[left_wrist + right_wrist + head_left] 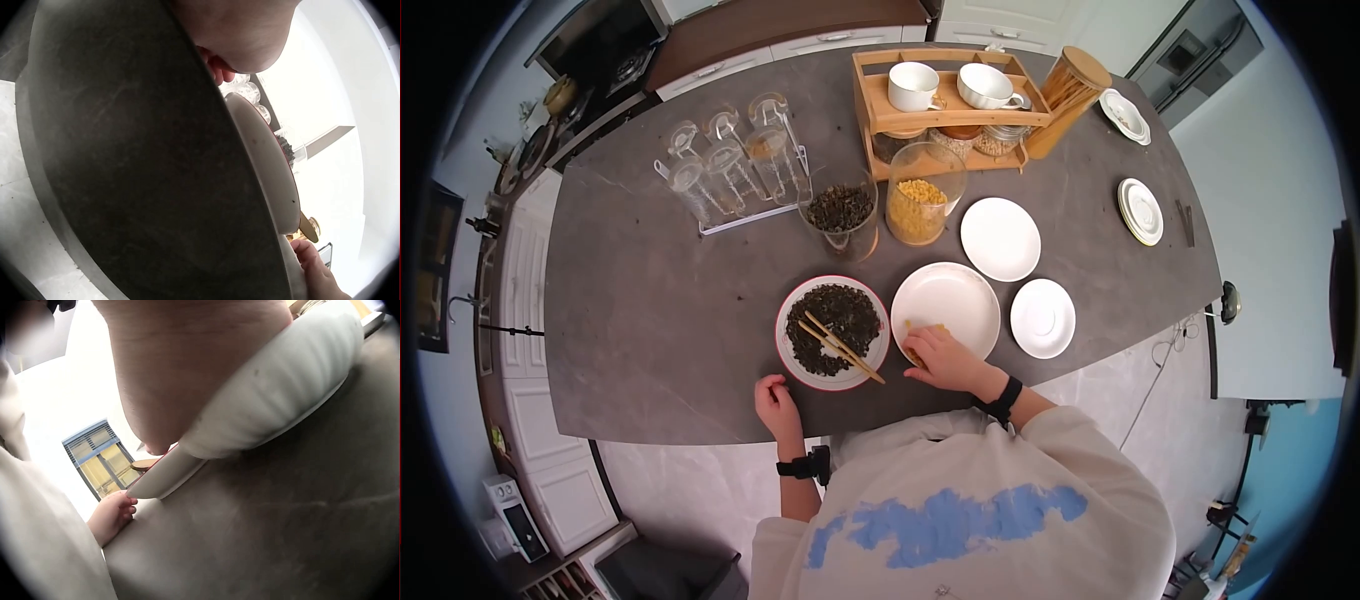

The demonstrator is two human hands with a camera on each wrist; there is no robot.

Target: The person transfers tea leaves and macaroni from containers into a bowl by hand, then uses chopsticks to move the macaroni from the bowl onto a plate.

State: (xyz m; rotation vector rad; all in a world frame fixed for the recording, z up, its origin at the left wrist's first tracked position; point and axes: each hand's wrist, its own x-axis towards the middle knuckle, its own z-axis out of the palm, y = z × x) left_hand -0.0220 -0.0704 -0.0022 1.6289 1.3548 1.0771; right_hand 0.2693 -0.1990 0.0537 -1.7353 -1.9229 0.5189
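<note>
My right hand [945, 360] reaches over the near rim of a deep white plate [960, 290], fingers and thumb curled round some small yellow pieces [941, 328] at its near-left side. Most of what the fingers hold is hidden beneath them. My left hand [776, 408] rests at the table's front edge, loosely curled and holding nothing. Just beyond it stands a red-rimmed plate [781, 335] of dark dried leaves [847, 307]. Wooden tongs [840, 345] lie across those leaves. In the right wrist view, the white plate's fluted outer wall [281, 387] shows below the right hand.
A glass jar of yellow pieces [918, 212] and one of dark leaves [840, 208] stand behind the plates. Two white plates [1000, 240] [1043, 318] lie to the right. Glasses hang on a rack [750, 220] at back left; a wooden shelf [950, 115] holds cups and jars.
</note>
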